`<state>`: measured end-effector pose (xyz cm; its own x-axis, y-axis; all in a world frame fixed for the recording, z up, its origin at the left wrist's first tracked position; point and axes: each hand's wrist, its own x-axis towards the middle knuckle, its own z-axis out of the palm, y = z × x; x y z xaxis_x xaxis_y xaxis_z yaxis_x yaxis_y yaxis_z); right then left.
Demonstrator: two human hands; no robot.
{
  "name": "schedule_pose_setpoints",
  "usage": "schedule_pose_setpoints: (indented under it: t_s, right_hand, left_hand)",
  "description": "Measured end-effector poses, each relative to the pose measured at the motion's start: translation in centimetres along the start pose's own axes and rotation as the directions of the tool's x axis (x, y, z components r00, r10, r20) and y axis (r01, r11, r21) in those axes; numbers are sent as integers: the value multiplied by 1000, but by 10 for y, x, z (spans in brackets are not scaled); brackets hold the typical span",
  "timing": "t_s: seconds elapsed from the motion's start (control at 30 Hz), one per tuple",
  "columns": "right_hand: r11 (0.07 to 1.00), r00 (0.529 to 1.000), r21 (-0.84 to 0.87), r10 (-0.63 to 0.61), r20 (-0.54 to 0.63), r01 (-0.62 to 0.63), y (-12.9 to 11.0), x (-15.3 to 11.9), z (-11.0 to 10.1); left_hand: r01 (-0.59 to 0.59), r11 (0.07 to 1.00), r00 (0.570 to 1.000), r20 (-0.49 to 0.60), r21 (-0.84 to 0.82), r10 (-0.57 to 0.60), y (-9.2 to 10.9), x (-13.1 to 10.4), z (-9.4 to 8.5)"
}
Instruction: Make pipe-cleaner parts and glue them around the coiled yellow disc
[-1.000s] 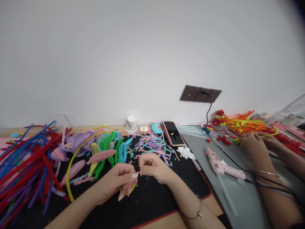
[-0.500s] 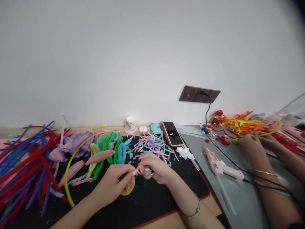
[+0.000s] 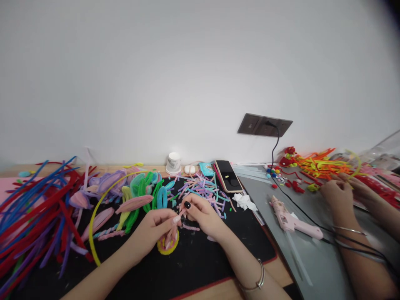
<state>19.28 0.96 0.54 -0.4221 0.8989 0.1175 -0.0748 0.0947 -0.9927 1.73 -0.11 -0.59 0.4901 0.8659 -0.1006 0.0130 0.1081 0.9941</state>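
Observation:
My left hand (image 3: 153, 231) is closed, thumb and fingertips pinching a pale pink pipe cleaner (image 3: 181, 213). Right beside it, my right hand (image 3: 202, 215) pinches the other end of the same thin strand, fingers curled. A mauve-pink fuzzy piece (image 3: 191, 228) shows just under the right hand; whether it joins the strand I cannot tell. Below the left fingertips a yellow fuzzy ring (image 3: 168, 252) lies on the black mat (image 3: 215, 262), partly covered by the fingers. Pink, green and blue pipe-cleaner loops (image 3: 135, 204) lie left of the hands.
Cut pipe-cleaner bits (image 3: 203, 187) lie behind my hands, near a phone (image 3: 229, 177) and a paper cup (image 3: 173, 162). Long red and blue pipe cleaners (image 3: 40, 212) heap at left. At right are a pink glue gun (image 3: 293, 223), its black cord (image 3: 289, 196) and another person's hands (image 3: 339, 193).
My right hand has turned so its thumb shows on top, and the mauve-pink piece now shows beneath it. The view has shifted slightly. The other person's hands have moved a little.

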Motion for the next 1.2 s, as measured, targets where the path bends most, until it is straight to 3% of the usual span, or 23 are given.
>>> schedule_pose_setpoints:
  t_s: [0.1,0.2,0.37,0.47,0.57,0.63,0.7,0.73,0.8,0.9,0.97,1.07,1.2]
  right_hand:
    - [991,999,-133,-30,-23,27,2,-1,1]
    - [983,998,-180,-28,-59,17,3,-1,1]
    - [951,995,-310,-50,-89,20,-3,-1,1]
    - [920,995,-390,-77,-68,44,-6,-2,1]
    - [959,998,-277,41,-57,-56,-1,-1,1]
    - [973,979,-111,200,-48,-205,5,0,1]
    - [943,944,56,329,-17,-327,10,1,0]
    - [925,933,125,360,6,-358,12,1,0]
    - [913,936,208,348,52,-351,13,1,-2]
    - [961,974,160,217,71,-225,6,1,-6]
    - [991,992,53,116,55,-119,0,1,-8]
    - [998,1000,-69,6,27,-4,-6,0,-9]
    - [984,999,-176,-37,9,38,-8,-3,-8]
  left_hand:
    - [38,987,999,-3,-157,-39,-3,1,0]
    - [72,977,997,22,-199,-69,-3,0,1]
    - [66,989,998,16,-131,-65,-3,0,1]
    - [14,999,1000,13,35,-14,-1,-1,0]
    - [-93,943,996,24,319,90,2,-4,0]
    - [-225,821,970,42,525,239,3,-6,0]
    - [-300,726,940,63,619,335,3,-7,1]
    - [-303,727,939,60,616,340,3,-7,1]
    - [-232,833,968,32,501,251,3,-7,1]
    - [-24,990,999,41,139,19,2,-4,2]
    - [77,991,994,87,-114,-67,3,-3,3]
    - [137,916,986,142,-377,-89,4,-3,2]
    - [171,861,981,168,-480,-101,6,-4,-2]
